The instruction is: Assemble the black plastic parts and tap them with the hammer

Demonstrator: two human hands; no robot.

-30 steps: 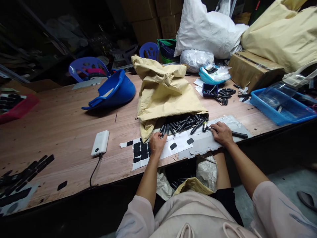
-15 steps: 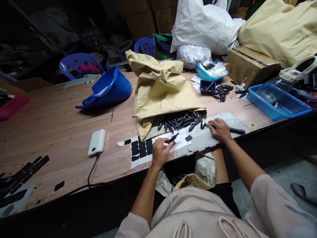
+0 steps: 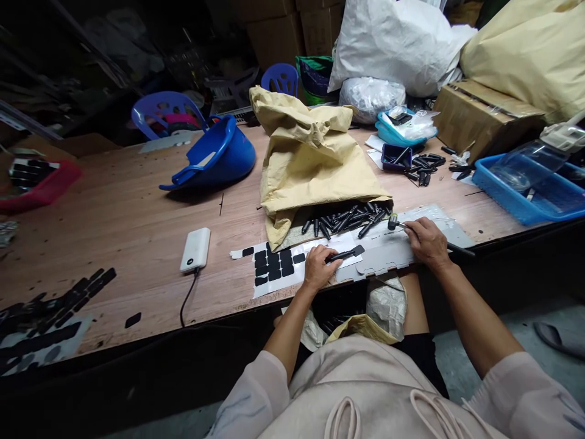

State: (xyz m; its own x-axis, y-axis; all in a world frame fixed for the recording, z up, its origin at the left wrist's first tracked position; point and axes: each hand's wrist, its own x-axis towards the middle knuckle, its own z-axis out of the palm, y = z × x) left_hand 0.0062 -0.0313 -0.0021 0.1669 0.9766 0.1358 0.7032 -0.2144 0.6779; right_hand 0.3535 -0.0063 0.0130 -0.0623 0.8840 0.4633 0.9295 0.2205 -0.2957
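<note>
My left hand is closed on a slim black tube-shaped part, which lies nearly flat over the white sheet with its tip at a loose black rounded pad. My right hand grips a small hammer by its handle; the hammer head points left, above a grey-white board. Beside my left hand, several black rounded pads sit in rows on white backing. Many similar black parts spill from the mouth of a tan sack just behind.
A white power bank with a black cable lies to the left. Behind it rests a tilted blue basin. At right are a blue basket, a cardboard box and a small dark tray. An open sack hangs at my lap.
My left hand has moved right and lowered the black part flatter, its tip now at the loose pad. The hammer head has risen slightly. My view has swung a little left.
</note>
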